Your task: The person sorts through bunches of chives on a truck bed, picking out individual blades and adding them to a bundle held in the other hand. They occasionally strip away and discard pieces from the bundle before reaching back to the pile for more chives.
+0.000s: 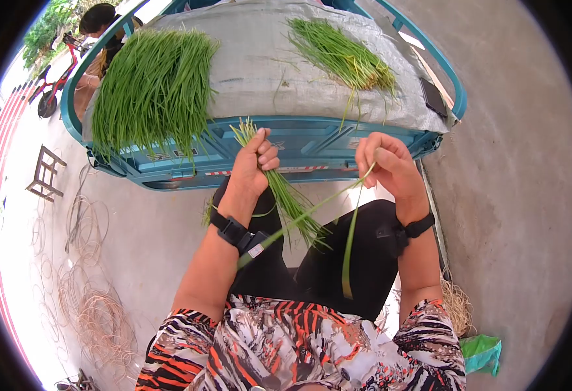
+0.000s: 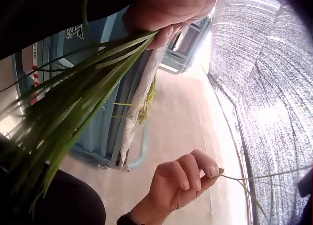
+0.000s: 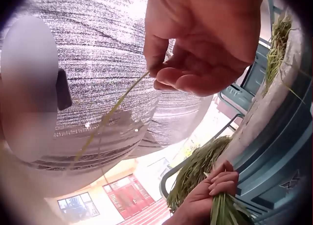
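My left hand [image 1: 253, 166] grips a small bunch of garlic chives [image 1: 291, 205] near the cut pale ends. Its green leaves hang down over my lap and fan out in the left wrist view. Off to the right, my right hand [image 1: 393, 166] pinches a long flat green leaf strip [image 1: 348, 260] between thumb and fingertips. The strip is folded at the pinch; one length hangs down and the other slants left, across the bunch, toward my left forearm. In the right wrist view the strip [image 3: 115, 107] trails down from the fingertips.
Ahead stands a blue cart [image 1: 234, 137] covered with a grey sheet [image 1: 253, 65]. A large chive pile [image 1: 155, 91] lies left on it, a smaller pile [image 1: 341, 55] right, near a phone [image 1: 433, 98]. A stool [image 1: 46, 173] and tangled cord [image 1: 103, 319] are on the left floor.
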### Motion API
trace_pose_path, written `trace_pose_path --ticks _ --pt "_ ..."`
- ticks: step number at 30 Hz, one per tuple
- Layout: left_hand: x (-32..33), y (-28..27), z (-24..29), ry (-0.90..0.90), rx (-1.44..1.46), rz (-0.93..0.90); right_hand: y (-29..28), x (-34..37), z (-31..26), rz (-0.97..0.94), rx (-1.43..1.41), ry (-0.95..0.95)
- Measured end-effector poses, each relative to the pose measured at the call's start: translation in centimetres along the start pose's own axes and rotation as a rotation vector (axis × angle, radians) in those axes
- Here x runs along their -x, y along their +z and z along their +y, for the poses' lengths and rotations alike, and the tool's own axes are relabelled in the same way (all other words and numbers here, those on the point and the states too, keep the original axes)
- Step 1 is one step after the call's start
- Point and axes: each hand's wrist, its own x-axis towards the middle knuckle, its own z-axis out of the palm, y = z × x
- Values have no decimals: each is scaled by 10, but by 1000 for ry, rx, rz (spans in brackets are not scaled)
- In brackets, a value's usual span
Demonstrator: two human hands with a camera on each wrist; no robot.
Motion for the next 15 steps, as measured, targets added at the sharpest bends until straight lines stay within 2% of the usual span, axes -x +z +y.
trace_pose_path --ticks 2,3,6,10,15 --pt "1 3 2 -120 -119 4 0 -3 3 -47 241 156" --pt "3 7 0 -189 -266 -51 6 -7 1 -26 350 294" --pt "15 23 -1 -355 -509 -194 8 -17 19 -10 553 327" --pt "18 27 -2 -401 -628 -322 8 -25 37 56 520 285" --pt "20 28 -5 -409 -750 -293 5 -29 52 104 552 224"
